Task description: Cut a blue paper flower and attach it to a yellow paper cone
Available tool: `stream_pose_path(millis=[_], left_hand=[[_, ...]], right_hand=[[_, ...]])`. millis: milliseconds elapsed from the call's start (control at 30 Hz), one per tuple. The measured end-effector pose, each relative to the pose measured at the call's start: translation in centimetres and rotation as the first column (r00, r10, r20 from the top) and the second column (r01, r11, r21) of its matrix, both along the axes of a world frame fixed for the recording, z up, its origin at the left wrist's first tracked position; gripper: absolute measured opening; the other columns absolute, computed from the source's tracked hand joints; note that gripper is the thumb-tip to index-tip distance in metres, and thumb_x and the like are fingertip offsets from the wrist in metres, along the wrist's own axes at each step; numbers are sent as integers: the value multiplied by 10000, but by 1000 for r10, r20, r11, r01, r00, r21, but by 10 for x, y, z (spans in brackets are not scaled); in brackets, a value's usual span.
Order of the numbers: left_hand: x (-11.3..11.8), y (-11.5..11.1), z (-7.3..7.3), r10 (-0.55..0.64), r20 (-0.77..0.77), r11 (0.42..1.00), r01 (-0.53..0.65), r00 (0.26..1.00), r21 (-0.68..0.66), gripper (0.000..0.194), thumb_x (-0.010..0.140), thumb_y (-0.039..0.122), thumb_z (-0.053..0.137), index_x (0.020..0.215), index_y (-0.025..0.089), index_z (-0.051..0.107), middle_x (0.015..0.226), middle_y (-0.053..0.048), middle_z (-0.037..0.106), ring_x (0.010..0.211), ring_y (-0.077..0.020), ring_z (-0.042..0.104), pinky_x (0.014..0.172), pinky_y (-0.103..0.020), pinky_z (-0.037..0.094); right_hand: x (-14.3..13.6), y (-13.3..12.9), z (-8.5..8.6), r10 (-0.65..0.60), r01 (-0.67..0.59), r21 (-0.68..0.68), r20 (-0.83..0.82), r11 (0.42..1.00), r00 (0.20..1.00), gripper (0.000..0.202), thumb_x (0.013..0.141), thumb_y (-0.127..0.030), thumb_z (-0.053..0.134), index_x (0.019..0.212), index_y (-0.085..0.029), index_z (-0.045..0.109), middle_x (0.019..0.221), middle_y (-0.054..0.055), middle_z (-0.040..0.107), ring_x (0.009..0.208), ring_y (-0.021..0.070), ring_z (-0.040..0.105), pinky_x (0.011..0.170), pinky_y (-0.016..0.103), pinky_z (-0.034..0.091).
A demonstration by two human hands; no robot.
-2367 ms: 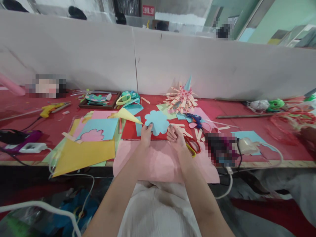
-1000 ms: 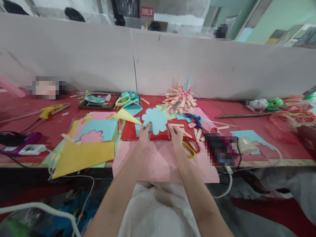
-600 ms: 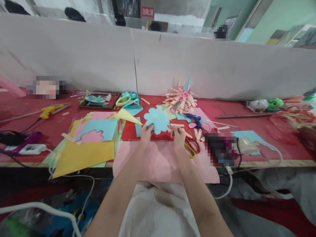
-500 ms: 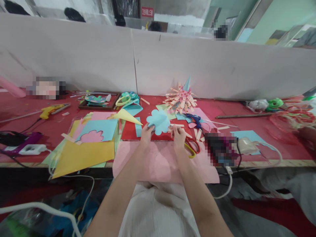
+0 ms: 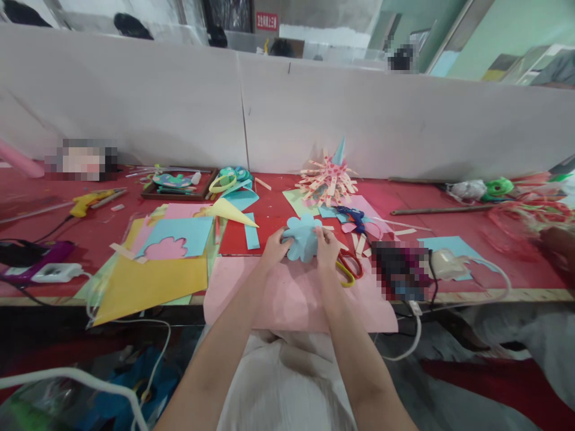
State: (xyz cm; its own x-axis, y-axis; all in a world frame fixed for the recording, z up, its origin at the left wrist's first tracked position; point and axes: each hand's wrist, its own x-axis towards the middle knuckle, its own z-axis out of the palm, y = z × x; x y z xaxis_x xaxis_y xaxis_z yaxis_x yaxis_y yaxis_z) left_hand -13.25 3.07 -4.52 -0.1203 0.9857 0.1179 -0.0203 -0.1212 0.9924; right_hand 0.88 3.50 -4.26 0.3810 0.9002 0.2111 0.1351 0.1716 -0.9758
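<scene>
A light blue scalloped paper flower (image 5: 302, 238) is held up between my two hands. Its left edge is pinched in my left hand (image 5: 275, 246), and my right hand (image 5: 327, 244) grips the right edge. Beneath them are a red board (image 5: 236, 239) and a pink sheet (image 5: 269, 293) that hangs over the table's front edge. Scissors with red and yellow handles (image 5: 353, 267) lie just right of my right hand. A yellow paper cone (image 5: 232, 211) and a blue paper strip (image 5: 252, 231) lie left of my left hand.
Coloured paper sheets (image 5: 153, 287) are stacked at the left, near a yellow glue gun (image 5: 85, 203). A spiky paper figure (image 5: 331, 179) stands behind my hands. A charger with cables (image 5: 447, 264) sits at the right, and another person's hand (image 5: 559, 244) is at the far right.
The blue paper flower has moved right and slightly down. My left hand went right with it, and my right hand, previously beside the flower, now grips its right edge.
</scene>
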Motion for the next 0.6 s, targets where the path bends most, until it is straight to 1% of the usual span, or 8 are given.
stream_pose_path(millis=[100, 167, 233, 300, 433, 500, 600], left_hand=[[-1, 2, 0, 53, 38, 998, -53, 998, -22, 192, 614, 159, 607, 802, 192, 622, 732, 8, 639, 713, -167, 584, 713, -288, 453], [-2, 3, 2, 77, 66, 996, -75, 995, -38, 188, 619, 161, 599, 805, 189, 607, 723, 15, 634, 713, -165, 585, 709, -287, 461], [-2, 3, 3, 78, 85, 996, -75, 993, -43, 194, 615, 153, 595, 806, 186, 598, 731, 10, 636, 733, -174, 593, 716, -296, 467], [-2, 2, 4, 67, 91, 997, -64, 994, -33, 192, 610, 150, 595, 799, 184, 593, 740, 4, 636, 750, -183, 596, 725, -306, 466], [-2, 3, 3, 93, 72, 996, -92, 993, -15, 162, 589, 144, 599, 743, 194, 589, 695, 18, 612, 713, -165, 574, 717, -292, 459], [-3, 4, 3, 97, 86, 995, -94, 992, -30, 159, 576, 136, 590, 722, 198, 602, 701, 19, 621, 715, -156, 570, 695, -274, 460], [-3, 5, 4, 66, 145, 996, -56, 987, -74, 151, 573, 154, 579, 706, 200, 634, 726, 10, 645, 721, -155, 574, 630, -249, 465]], right_hand=[[1, 0, 1, -7, 7, 13, -13, 1000, 1000, 435, 724, -547, 537, 828, -150, 681, 830, 79, 707, 826, 205, 609, 745, 302, 447], [1, 0, 0, 11, -11, 13, -9, 1000, 1000, 450, 723, -553, 537, 840, -144, 684, 829, 82, 706, 820, 203, 607, 740, 301, 445], [1, 1, -1, 18, -18, 18, 7, 1000, 1000, 447, 724, -556, 536, 813, -142, 681, 820, 82, 702, 802, 197, 602, 740, 302, 442], [1, 2, -3, -6, 5, 44, 20, 999, 1000, 430, 731, -547, 535, 786, -144, 676, 812, 77, 694, 789, 190, 594, 747, 304, 439], [2, 3, -6, -45, 40, 101, 47, 994, 998, 393, 744, -525, 536, 750, -153, 664, 817, 72, 680, 803, 184, 581, 779, 307, 432], [3, 3, -5, -57, 51, 104, 55, 993, 997, 389, 749, -525, 530, 742, -157, 656, 820, 72, 679, 806, 184, 579, 789, 308, 430], [4, 3, -5, -98, 94, 77, 51, 993, 994, 413, 738, -550, 529, 742, -155, 650, 807, 76, 682, 786, 190, 582, 778, 309, 432]])
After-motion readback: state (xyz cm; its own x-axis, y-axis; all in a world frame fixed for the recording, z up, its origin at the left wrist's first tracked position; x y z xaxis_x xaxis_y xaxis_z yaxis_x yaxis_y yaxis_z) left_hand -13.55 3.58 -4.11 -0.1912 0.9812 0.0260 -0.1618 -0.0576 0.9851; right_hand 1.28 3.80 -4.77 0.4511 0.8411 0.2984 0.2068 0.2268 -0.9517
